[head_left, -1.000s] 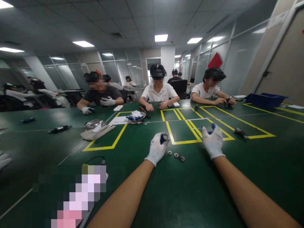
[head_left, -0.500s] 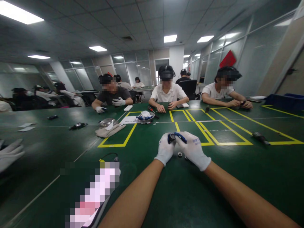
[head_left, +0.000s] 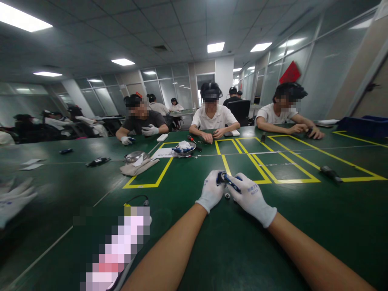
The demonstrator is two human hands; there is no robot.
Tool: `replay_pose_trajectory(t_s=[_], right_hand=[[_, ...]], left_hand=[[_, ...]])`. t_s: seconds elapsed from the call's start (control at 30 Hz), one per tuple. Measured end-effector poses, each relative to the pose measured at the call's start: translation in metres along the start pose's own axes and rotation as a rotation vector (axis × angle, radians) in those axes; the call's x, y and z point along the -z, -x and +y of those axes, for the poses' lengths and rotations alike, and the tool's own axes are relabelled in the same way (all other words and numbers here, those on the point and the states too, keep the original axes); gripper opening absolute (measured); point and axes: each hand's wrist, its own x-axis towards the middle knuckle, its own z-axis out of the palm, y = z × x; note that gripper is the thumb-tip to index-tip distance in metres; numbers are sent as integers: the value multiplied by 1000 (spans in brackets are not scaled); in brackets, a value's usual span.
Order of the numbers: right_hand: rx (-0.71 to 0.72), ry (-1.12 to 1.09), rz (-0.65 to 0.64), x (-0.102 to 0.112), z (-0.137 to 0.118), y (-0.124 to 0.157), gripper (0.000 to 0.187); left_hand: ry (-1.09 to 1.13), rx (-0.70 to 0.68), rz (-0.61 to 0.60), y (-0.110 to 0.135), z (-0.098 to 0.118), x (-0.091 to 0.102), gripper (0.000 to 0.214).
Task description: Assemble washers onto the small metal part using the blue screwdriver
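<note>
Both my hands wear white gloves and meet over the green table (head_left: 230,250). My left hand (head_left: 211,192) is closed round a small dark cylindrical part (head_left: 222,177) with a metal end. My right hand (head_left: 250,197) is closed on a thin blue tool (head_left: 232,182), whose tip touches that part. A small metal ring (head_left: 227,196) lies on the table right under my hands, partly hidden between them.
Yellow tape boxes (head_left: 242,163) mark the table ahead. A dark tool (head_left: 331,174) lies at the right, a metal bowl on a cloth (head_left: 136,160) at the left. Several people sit working along the far side. A gloved hand of another person (head_left: 15,198) shows at the left edge.
My right hand came in from the right with the blue tool and joined my left hand at the dark part. The small metal pieces are now mostly covered by my hands.
</note>
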Motion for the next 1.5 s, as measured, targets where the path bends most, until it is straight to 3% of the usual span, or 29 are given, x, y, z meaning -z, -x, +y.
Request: replay_pose_trajectory(t_s=[0.2, 1.0, 1.5], right_hand=[[59, 53, 0, 2, -3, 2, 28], [-12, 143, 32, -6, -13, 3, 30], [10, 57, -51, 3, -5, 4, 26]], left_hand=[[0, 9, 17, -1, 2, 0, 27], [-45, -17, -2, -1, 1, -2, 31], [-22, -54, -50, 0, 0, -2, 32]])
